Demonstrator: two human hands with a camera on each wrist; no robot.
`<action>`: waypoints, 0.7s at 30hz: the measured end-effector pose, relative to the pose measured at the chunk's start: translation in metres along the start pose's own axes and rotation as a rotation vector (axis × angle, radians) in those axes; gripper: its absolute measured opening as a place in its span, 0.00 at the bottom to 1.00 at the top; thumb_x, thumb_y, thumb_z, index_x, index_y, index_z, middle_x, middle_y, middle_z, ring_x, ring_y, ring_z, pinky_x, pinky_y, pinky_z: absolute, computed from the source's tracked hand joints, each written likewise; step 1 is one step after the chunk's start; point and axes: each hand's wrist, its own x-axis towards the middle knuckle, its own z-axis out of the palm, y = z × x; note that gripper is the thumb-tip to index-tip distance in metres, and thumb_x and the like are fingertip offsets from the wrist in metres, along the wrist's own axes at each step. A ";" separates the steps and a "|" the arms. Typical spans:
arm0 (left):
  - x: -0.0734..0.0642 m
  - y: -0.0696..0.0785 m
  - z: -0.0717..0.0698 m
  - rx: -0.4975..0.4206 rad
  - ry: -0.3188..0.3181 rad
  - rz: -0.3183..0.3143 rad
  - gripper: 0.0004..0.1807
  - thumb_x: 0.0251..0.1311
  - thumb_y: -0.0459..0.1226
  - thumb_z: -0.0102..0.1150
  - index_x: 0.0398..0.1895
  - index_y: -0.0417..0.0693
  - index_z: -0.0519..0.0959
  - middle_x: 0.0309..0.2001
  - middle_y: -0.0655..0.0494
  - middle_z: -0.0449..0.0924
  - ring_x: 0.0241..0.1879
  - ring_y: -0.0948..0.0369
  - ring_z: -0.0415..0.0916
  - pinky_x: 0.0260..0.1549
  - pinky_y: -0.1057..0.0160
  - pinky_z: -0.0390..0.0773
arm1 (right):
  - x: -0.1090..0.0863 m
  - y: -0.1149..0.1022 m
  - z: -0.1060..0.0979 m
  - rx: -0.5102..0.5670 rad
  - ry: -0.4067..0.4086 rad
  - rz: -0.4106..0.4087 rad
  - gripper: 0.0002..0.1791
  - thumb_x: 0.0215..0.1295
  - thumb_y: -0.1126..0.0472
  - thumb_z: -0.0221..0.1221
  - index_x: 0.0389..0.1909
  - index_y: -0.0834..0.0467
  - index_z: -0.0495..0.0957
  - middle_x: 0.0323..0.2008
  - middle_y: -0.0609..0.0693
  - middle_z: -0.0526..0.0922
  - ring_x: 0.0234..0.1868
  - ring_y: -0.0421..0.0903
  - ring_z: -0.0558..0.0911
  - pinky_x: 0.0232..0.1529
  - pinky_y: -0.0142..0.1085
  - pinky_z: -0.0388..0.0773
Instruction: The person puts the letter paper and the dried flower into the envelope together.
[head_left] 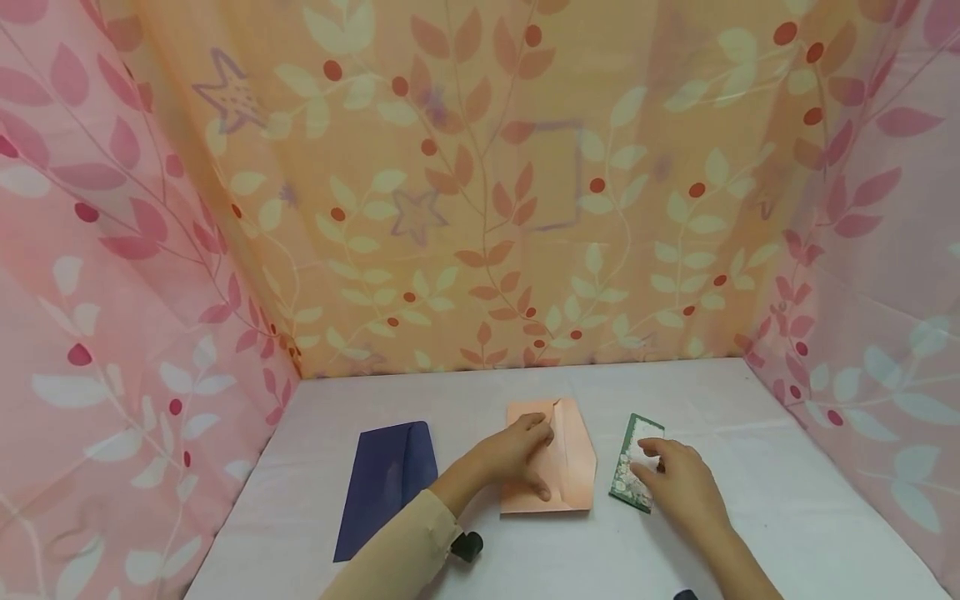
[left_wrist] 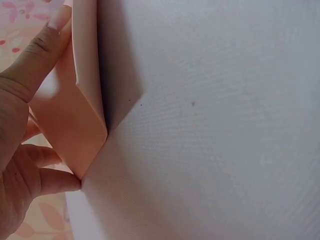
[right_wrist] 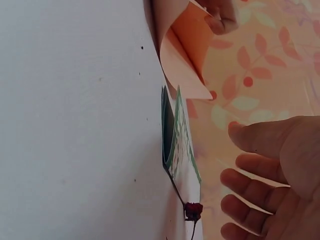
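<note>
My left hand grips a peach envelope, its fingers and thumb spread along the body beside the raised flap. In the left wrist view the thumb presses the near side and a fingertip meets the corner of the envelope. My right hand is held over a folded card with a green border and a floral print, fingers loosely bent and holding nothing. A small dark red dried flower on a thin stem shows by the card's end in the right wrist view, apart from the fingers.
A dark blue envelope lies to the left, partly covered by my left sleeve. White cloth covers the table. Patterned curtains close off the back and both sides.
</note>
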 end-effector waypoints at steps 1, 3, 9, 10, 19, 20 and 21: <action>0.000 0.000 0.000 -0.002 -0.001 0.003 0.45 0.35 0.66 0.78 0.57 0.63 0.69 0.79 0.53 0.54 0.71 0.56 0.66 0.64 0.55 0.75 | 0.000 0.001 0.000 -0.007 0.005 0.017 0.25 0.64 0.50 0.70 0.57 0.60 0.81 0.48 0.58 0.87 0.46 0.56 0.81 0.44 0.54 0.77; -0.001 -0.001 0.000 -0.001 0.002 0.010 0.46 0.35 0.66 0.78 0.58 0.63 0.69 0.79 0.53 0.55 0.71 0.56 0.65 0.64 0.56 0.74 | 0.000 0.006 0.001 -0.030 0.013 0.039 0.26 0.63 0.50 0.70 0.55 0.61 0.82 0.46 0.58 0.87 0.45 0.58 0.81 0.43 0.54 0.75; -0.002 -0.001 -0.001 0.003 0.029 0.029 0.44 0.36 0.66 0.77 0.56 0.62 0.68 0.78 0.53 0.56 0.70 0.55 0.67 0.64 0.57 0.75 | 0.000 0.013 0.009 -0.106 0.026 0.068 0.27 0.59 0.48 0.72 0.52 0.63 0.83 0.40 0.55 0.87 0.42 0.59 0.81 0.40 0.55 0.71; -0.002 -0.001 -0.001 0.002 0.030 0.032 0.44 0.36 0.66 0.77 0.56 0.62 0.68 0.78 0.53 0.56 0.71 0.55 0.66 0.64 0.56 0.75 | 0.000 0.014 0.009 -0.115 0.025 0.077 0.28 0.58 0.47 0.73 0.52 0.63 0.83 0.40 0.55 0.87 0.42 0.59 0.81 0.39 0.55 0.71; -0.002 -0.002 0.000 -0.006 0.023 0.030 0.44 0.35 0.66 0.77 0.54 0.63 0.67 0.78 0.52 0.56 0.71 0.54 0.66 0.64 0.55 0.75 | -0.002 0.014 0.012 -0.136 -0.033 0.075 0.31 0.53 0.48 0.76 0.52 0.65 0.83 0.48 0.65 0.85 0.50 0.67 0.80 0.43 0.59 0.70; -0.002 -0.002 0.000 -0.006 0.023 0.030 0.44 0.35 0.66 0.77 0.54 0.63 0.67 0.78 0.52 0.56 0.71 0.54 0.66 0.64 0.56 0.75 | -0.002 0.014 0.013 -0.133 -0.037 0.070 0.31 0.52 0.49 0.76 0.52 0.65 0.83 0.49 0.65 0.86 0.50 0.67 0.80 0.44 0.59 0.71; -0.002 -0.002 0.000 -0.007 0.022 0.028 0.44 0.35 0.66 0.77 0.55 0.63 0.67 0.78 0.51 0.56 0.71 0.54 0.66 0.64 0.56 0.75 | -0.002 0.014 0.014 -0.124 -0.042 0.068 0.31 0.52 0.50 0.76 0.53 0.65 0.83 0.50 0.65 0.86 0.51 0.67 0.80 0.45 0.60 0.70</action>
